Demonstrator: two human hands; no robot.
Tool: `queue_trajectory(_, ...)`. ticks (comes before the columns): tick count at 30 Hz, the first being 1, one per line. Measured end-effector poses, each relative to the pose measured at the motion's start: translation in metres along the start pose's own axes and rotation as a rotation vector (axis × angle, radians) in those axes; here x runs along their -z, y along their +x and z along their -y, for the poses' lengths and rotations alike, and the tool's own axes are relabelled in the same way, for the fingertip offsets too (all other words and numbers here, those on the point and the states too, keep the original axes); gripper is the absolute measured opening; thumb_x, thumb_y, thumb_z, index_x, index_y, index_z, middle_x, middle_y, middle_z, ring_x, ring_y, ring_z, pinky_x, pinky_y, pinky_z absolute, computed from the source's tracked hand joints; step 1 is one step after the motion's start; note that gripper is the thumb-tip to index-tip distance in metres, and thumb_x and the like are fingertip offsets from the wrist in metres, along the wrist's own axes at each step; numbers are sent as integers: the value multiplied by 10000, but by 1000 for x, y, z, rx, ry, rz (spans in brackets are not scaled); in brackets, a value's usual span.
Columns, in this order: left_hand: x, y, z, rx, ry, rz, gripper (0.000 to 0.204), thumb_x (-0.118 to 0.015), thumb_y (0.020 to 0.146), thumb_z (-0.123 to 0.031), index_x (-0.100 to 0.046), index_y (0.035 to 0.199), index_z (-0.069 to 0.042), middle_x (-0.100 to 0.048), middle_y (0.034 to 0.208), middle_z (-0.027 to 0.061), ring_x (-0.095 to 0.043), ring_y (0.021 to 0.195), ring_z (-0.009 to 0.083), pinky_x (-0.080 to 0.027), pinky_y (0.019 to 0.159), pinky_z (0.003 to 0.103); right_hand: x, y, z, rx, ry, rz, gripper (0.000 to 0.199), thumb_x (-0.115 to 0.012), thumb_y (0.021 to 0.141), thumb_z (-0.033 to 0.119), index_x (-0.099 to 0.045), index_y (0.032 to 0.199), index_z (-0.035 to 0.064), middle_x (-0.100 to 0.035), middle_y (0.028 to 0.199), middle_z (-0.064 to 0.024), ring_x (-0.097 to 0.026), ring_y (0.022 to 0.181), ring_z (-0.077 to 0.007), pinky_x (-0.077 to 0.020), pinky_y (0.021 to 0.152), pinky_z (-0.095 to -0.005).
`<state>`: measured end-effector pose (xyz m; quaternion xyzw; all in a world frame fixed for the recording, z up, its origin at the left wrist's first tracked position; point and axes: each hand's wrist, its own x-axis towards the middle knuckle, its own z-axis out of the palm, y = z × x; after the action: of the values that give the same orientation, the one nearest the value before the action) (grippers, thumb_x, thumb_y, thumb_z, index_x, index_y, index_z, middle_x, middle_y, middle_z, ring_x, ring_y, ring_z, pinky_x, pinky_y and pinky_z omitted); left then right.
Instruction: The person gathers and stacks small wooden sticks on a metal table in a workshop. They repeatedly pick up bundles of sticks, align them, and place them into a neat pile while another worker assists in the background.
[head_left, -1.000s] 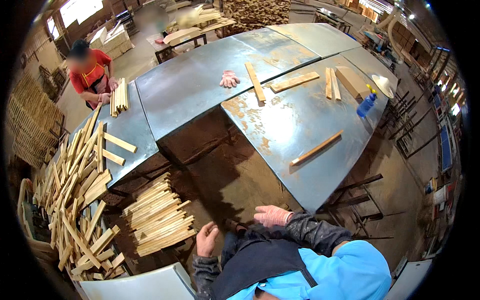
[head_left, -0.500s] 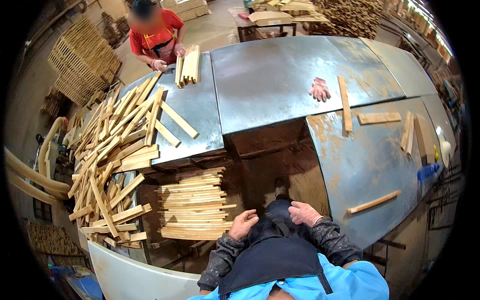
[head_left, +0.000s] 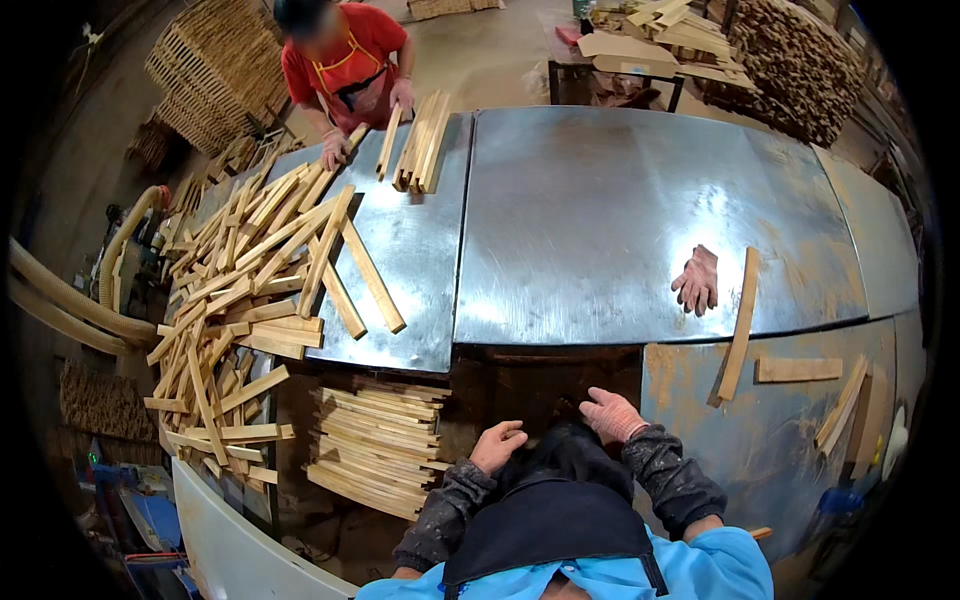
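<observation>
My left hand [head_left: 497, 446] is bare and hangs in front of my dark apron, its fingers loosely bent and nothing in them. Beside it, to the right, my right hand [head_left: 612, 414] wears a pale pinkish glove, fingers apart and empty. Left of my left hand lies a layered stack of wooden strips [head_left: 375, 445], set lower than the metal table [head_left: 600, 220]. A loose pile of wooden strips [head_left: 235, 300] covers the table's left end. To my right, a single long strip [head_left: 738, 325] spans the joint between two table sections, with a short strip [head_left: 798, 370] nearby.
Across the table a person in red [head_left: 350, 70] handles strips beside a small upright bundle [head_left: 422, 142]. An unworn glove [head_left: 697, 280] lies on the metal. At the right are leaning strips [head_left: 842, 405] and a blue bottle [head_left: 838, 503]; a ribbed hose [head_left: 75, 295] runs at far left.
My view has shifted, so the table sits lower in it. The person across has separated a strip from the bundle and reaches a hand to the pile. My hands remain empty.
</observation>
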<state>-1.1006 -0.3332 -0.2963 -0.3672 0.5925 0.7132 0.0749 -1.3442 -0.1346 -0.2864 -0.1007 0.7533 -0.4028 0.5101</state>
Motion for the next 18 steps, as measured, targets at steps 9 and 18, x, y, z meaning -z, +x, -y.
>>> queue_trajectory(9, -18, 70, -54, 100, 91, 16, 572, -730, 1012, -289, -578, 1470, 17, -696, 1341, 204, -663, 1224, 268, -539, 1020, 403, 32, 69, 25, -67, -52, 144, 765, -703, 985, 340, -412, 1598, -13, -725, 1116, -151, -695, 834, -227, -576, 748, -352)
queue_trajectory(18, 38, 178, -59, 57, 10, -26, 534, -748, 1006, -226, -590, 1455, 17, -707, 1263, 129, -677, 1067, 179, -559, 920, 330, 40, 131, 45, -259, 258, 179, 718, -700, 1010, 298, -415, 1588, -17, -687, 958, -102, -610, 741, -179, -528, 653, -330)
